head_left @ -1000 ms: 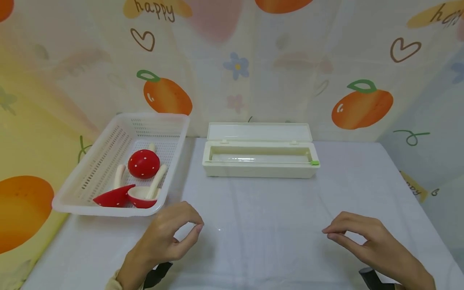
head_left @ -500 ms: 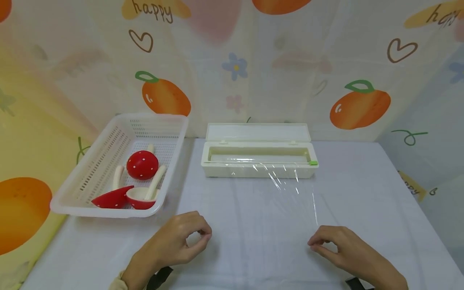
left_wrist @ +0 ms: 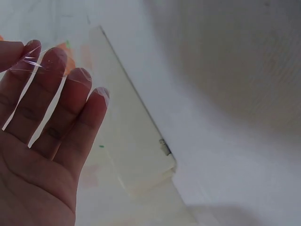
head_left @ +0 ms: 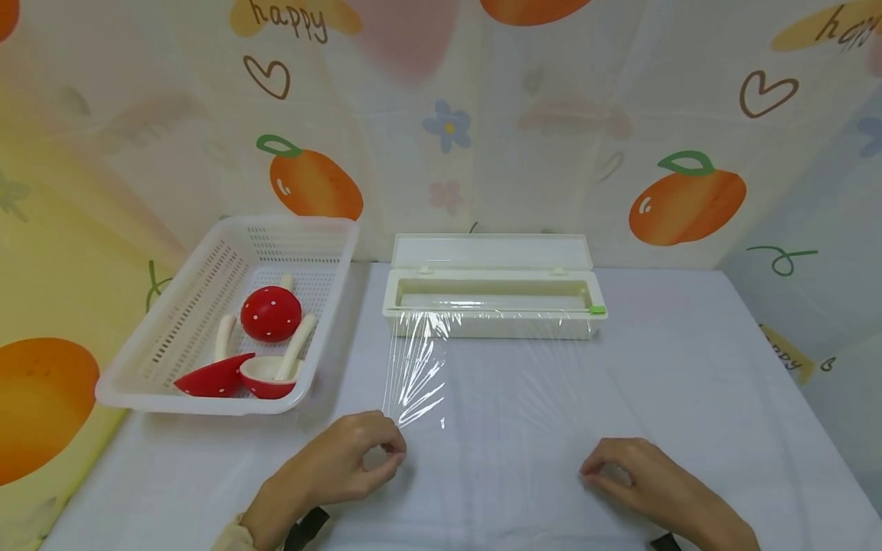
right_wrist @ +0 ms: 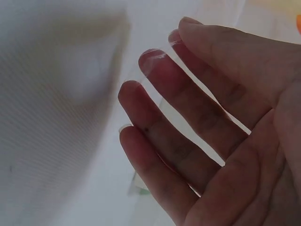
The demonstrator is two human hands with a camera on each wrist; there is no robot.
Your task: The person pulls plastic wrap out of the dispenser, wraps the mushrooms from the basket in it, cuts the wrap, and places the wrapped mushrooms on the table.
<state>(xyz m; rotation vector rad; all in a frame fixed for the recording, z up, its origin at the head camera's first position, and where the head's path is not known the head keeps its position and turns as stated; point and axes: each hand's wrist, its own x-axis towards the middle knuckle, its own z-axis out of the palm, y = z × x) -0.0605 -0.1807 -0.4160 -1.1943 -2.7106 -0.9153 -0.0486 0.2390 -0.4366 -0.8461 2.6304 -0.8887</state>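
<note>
A clear sheet of plastic wrap [head_left: 416,375] stretches from the front edge of a cream dispenser box [head_left: 492,325] toward me. My left hand [head_left: 344,463] pinches one corner of it between thumb and index finger; in the left wrist view, creased film [left_wrist: 33,62] shows at those fingertips. With thumb and index finger my right hand [head_left: 651,486] pinches the other corner, and film lies over the fingertips in the right wrist view. The box stands at the back of the table, its lid [head_left: 491,251] raised. A green slider [head_left: 597,310] sits at the right end of its front edge.
Left of the box, a white plastic basket [head_left: 165,321] holds a red dotted mushroom-shaped piece [head_left: 271,314] and red-and-white ladle-like pieces [head_left: 215,375]. A patterned cloth hangs behind the white-covered table [head_left: 689,367].
Both hands have come nearer to me and inward, drawing the plastic wrap out from the box. The sheet now shows bright creases on its left side. Basket and box have stayed put.
</note>
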